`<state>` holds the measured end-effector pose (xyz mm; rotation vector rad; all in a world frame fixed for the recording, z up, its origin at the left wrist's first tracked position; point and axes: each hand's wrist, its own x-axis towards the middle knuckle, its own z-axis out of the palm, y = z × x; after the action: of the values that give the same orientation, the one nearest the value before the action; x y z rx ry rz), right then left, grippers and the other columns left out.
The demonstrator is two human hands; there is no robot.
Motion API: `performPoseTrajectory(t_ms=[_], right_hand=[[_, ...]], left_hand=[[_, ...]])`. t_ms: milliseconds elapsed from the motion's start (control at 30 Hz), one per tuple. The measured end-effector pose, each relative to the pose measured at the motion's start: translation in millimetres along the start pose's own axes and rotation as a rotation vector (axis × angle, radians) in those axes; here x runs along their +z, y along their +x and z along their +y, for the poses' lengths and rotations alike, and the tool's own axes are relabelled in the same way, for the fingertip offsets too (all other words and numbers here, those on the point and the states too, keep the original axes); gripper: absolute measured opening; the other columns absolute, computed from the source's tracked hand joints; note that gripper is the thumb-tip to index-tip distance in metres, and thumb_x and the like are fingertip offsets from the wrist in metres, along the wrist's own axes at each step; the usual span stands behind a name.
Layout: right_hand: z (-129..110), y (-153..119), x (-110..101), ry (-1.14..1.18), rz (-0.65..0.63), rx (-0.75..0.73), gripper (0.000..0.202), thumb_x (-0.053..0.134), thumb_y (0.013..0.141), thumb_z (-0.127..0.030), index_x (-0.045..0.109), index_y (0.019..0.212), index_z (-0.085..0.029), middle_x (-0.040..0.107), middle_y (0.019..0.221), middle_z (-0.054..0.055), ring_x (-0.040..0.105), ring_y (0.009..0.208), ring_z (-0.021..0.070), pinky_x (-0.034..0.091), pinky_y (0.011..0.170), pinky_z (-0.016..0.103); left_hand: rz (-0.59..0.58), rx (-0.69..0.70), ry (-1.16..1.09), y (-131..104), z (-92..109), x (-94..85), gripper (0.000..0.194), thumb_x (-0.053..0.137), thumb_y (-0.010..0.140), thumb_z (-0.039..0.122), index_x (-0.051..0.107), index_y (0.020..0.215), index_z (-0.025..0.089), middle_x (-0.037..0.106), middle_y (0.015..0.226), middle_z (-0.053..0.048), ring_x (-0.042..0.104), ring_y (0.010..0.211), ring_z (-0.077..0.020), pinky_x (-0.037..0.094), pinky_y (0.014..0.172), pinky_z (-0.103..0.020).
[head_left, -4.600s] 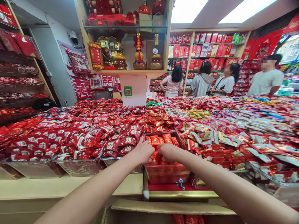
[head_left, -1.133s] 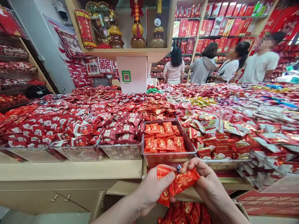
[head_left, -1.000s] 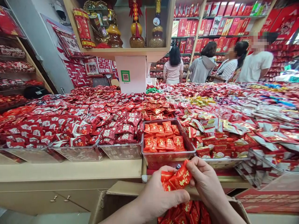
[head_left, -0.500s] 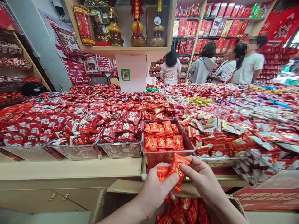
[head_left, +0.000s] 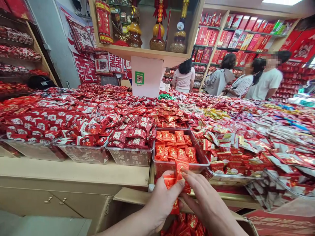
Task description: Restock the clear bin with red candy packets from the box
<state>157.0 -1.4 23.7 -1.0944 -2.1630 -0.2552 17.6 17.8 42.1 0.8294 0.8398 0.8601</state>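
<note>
My left hand (head_left: 163,196) is closed around several red wrapped candies (head_left: 169,181), its thumb pressed on them. My right hand (head_left: 203,193) lies against the same bunch, its fingers on an upright red packet (head_left: 181,167) that the left thumb also touches. Just beyond the hands is a clear bin (head_left: 182,166) with rows of red, gold-lettered packets (head_left: 182,154) in it. Under my hands an open cardboard box (head_left: 133,196) holds more of the red packets (head_left: 184,226), partly hidden by my wrists and forearms.
Clear bins of maroon packets (head_left: 133,132) stand left of the middle bin, and durian packets (head_left: 231,165) lie to its right. A cream counter ledge (head_left: 73,170) runs along the left. Several people (head_left: 219,77) stand at the far shelves.
My right fingers have moved from pinching the packet's upper right side to lying over its front. The packet is now more upright. The view has shifted slightly.
</note>
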Motion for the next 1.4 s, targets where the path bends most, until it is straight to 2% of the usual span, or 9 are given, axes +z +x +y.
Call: performPoseTrajectory(t_ms=[100, 200, 267, 367, 500, 633, 833, 1167, 1400], right_hand=[[8, 7, -3, -0.141, -0.120, -0.132, 0.044, 0.044, 0.080, -0.010, 0.037, 0.123, -0.010, 0.057, 0.113, 0.015, 0.052, 0.100, 0.0236, 0.046, 0.082, 0.037], [25, 32, -15, -0.234, -0.163, -0.203, 0.029, 0.039, 0.083, -0.012, 0.046, 0.112, -0.009, 0.061, 0.103, 0.014, 0.055, 0.092, 0.0223, 0.045, 0.079, 0.036], [44, 60, -22, -0.345, -0.201, -0.140, 0.021, 0.036, 0.085, -0.014, 0.051, 0.100, -0.011, 0.062, 0.093, 0.013, 0.056, 0.085, 0.0207, 0.044, 0.074, 0.032], [75, 104, -25, -0.608, -0.381, 0.105, 0.020, 0.032, 0.086, -0.014, 0.052, 0.085, -0.012, 0.062, 0.079, 0.011, 0.058, 0.073, 0.0191, 0.041, 0.062, 0.028], [103, 136, -13, -0.687, -0.510, 0.171, 0.018, 0.034, 0.082, -0.008, 0.052, 0.084, -0.012, 0.063, 0.067, 0.010, 0.061, 0.062, 0.0200, 0.037, 0.052, 0.026], [113, 137, -1, -0.694, -0.593, 0.174, 0.020, 0.036, 0.081, -0.007, 0.053, 0.090, -0.010, 0.066, 0.072, 0.013, 0.064, 0.068, 0.0224, 0.039, 0.056, 0.027], [117, 132, 3, -0.640, -0.701, 0.127, 0.022, 0.038, 0.079, -0.006, 0.059, 0.084, -0.012, 0.067, 0.087, 0.014, 0.063, 0.082, 0.0222, 0.041, 0.071, 0.030], [120, 128, 5, -0.628, -0.685, 0.119, 0.025, 0.038, 0.077, -0.004, 0.061, 0.084, -0.009, 0.067, 0.082, 0.014, 0.062, 0.081, 0.0206, 0.040, 0.080, 0.032], [124, 123, 6, -0.680, -0.667, 0.137, 0.021, 0.045, 0.074, -0.006, 0.065, 0.070, -0.012, 0.068, 0.073, 0.013, 0.061, 0.078, 0.0244, 0.034, 0.087, 0.046]], left_hand=[[-0.014, 0.044, 0.034, 0, -1, -1.8, 0.042, 0.061, 0.069, 0.044, 0.048, 0.098, 0.016, 0.056, 0.082, -0.002, 0.050, 0.064, -0.0097, 0.039, 0.048, -0.018], [-0.022, 0.065, 0.028, -1, 0, -2.1, 0.042, 0.053, 0.073, 0.049, 0.045, 0.100, 0.018, 0.054, 0.085, -0.003, 0.053, 0.072, -0.0129, 0.040, 0.047, -0.019], [-0.023, 0.049, 0.019, -2, 0, -1.9, 0.040, 0.053, 0.073, 0.048, 0.045, 0.098, 0.018, 0.053, 0.085, -0.003, 0.053, 0.070, -0.0126, 0.041, 0.046, -0.019], [-0.036, 0.034, 0.036, 0, -3, -2.3, 0.038, 0.057, 0.070, 0.045, 0.046, 0.093, 0.017, 0.052, 0.082, -0.003, 0.053, 0.066, -0.0120, 0.040, 0.044, -0.019], [-0.045, 0.042, 0.034, 2, -7, -4.2, 0.038, 0.058, 0.068, 0.045, 0.048, 0.090, 0.016, 0.051, 0.081, -0.003, 0.053, 0.065, -0.0122, 0.040, 0.043, -0.019], [-0.058, 0.050, 0.031, 1, -8, -5.3, 0.039, 0.059, 0.066, 0.047, 0.049, 0.089, 0.016, 0.051, 0.078, -0.002, 0.054, 0.063, -0.0123, 0.040, 0.042, -0.019], [-0.080, 0.039, 0.067, -1, -6, -4.6, 0.038, 0.058, 0.067, 0.046, 0.049, 0.087, 0.015, 0.051, 0.077, -0.002, 0.053, 0.062, -0.0123, 0.040, 0.043, -0.020], [-0.113, 0.026, 0.101, -2, -5, -3.4, 0.035, 0.059, 0.067, 0.044, 0.049, 0.084, 0.016, 0.052, 0.072, -0.001, 0.053, 0.056, -0.0103, 0.038, 0.043, -0.020], [-0.126, 0.033, 0.091, -1, -6, -4.1, 0.035, 0.059, 0.068, 0.044, 0.050, 0.085, 0.014, 0.053, 0.071, -0.001, 0.053, 0.056, -0.0098, 0.039, 0.043, -0.018]])
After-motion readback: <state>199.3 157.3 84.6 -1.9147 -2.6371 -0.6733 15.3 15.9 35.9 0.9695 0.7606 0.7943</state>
